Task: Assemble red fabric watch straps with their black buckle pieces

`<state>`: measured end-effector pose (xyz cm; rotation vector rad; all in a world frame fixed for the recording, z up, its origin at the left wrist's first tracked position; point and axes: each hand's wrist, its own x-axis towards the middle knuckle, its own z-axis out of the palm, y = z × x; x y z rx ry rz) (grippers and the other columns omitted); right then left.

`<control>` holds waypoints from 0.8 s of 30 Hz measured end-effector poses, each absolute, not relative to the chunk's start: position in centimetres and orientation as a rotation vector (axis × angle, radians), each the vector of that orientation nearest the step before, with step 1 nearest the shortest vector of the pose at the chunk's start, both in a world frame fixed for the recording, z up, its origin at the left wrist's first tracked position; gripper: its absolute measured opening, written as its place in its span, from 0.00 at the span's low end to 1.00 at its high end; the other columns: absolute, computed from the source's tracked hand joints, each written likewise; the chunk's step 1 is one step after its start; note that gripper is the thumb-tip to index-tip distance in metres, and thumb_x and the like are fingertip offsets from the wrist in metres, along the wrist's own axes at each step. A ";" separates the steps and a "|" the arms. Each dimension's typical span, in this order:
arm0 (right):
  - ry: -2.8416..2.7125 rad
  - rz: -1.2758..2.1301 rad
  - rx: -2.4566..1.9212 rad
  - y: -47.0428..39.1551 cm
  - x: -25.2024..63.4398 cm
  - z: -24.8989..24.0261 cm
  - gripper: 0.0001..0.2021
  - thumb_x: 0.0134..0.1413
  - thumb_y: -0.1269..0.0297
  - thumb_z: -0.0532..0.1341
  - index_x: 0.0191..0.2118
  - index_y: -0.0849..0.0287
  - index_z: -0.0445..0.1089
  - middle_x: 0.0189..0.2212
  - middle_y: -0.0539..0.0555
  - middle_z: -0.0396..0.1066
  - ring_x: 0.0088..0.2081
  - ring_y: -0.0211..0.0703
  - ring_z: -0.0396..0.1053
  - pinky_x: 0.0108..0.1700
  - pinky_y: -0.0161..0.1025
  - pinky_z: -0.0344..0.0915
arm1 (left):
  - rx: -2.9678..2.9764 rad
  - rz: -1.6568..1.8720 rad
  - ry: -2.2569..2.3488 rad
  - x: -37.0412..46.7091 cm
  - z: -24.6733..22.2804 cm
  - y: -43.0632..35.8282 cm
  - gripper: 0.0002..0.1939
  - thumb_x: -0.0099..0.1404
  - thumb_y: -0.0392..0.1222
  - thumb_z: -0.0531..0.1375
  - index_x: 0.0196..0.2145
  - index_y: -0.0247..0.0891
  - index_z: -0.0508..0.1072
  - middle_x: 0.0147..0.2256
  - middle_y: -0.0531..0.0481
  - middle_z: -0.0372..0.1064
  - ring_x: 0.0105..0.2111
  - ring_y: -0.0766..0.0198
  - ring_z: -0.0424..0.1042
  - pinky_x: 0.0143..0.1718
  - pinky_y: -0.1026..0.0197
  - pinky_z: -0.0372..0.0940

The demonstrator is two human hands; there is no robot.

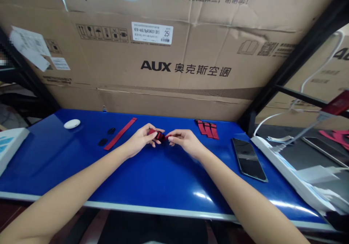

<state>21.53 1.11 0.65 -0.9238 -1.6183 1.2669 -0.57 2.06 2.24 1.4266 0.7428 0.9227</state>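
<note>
Over the middle of the blue table, my left hand [145,138] pinches a black buckle [159,135] with red webbing strap [153,131] in it. Close by on the right, my right hand [183,140] is closed, thumb against fingers, on an end of red strap that comes from the buckle. Left of my hands a loose red strap [120,134] lies slanted on the table, with two small black pieces [111,131] beside it. Several red straps with black buckles [207,129] lie side by side beyond my right hand.
A cardboard box [174,55] walls off the back of the blue table [152,186]. At the right lie a phone [249,159] and a white power strip [291,175] with cables. A white oval object [72,124] sits at the far left. Black frame posts [248,122] flank the table.
</note>
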 end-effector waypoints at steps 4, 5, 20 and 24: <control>-1.837 0.891 -0.958 1.2 21.3 0.5 0.10 0.53 0.56 0.64 0.32 0.58 0.76 0.35 0.54 0.72 0.38 0.42 0.69 0.45 0.42 0.64 | 1.409 0.945 0.756 -0.1 2.1 1.7 0.19 0.59 0.49 0.67 0.37 0.36 0.63 0.48 0.41 0.71 0.33 0.62 0.77 0.36 0.57 0.72; -1.864 0.865 -0.973 1.1 21.2 0.6 0.10 0.55 0.56 0.64 0.32 0.58 0.76 0.35 0.54 0.72 0.38 0.42 0.69 0.45 0.42 0.64 | 1.420 0.961 0.766 0.0 2.0 1.6 0.19 0.58 0.49 0.68 0.37 0.36 0.64 0.47 0.42 0.72 0.33 0.62 0.77 0.37 0.56 0.72; -2.121 0.833 -0.893 -0.3 21.6 1.9 0.09 0.57 0.61 0.63 0.28 0.57 0.74 0.30 0.52 0.71 0.33 0.41 0.68 0.39 0.39 0.63 | 1.635 0.781 0.822 0.3 1.5 1.0 0.20 0.57 0.49 0.68 0.43 0.33 0.77 0.38 0.42 0.77 0.35 0.57 0.77 0.41 0.54 0.73; -2.210 0.891 -0.891 -0.2 21.9 1.7 0.07 0.53 0.61 0.66 0.27 0.57 0.76 0.29 0.52 0.71 0.32 0.41 0.68 0.37 0.38 0.63 | 1.753 0.733 0.776 0.5 1.5 0.8 0.15 0.57 0.48 0.68 0.37 0.33 0.79 0.40 0.42 0.75 0.33 0.60 0.76 0.38 0.58 0.72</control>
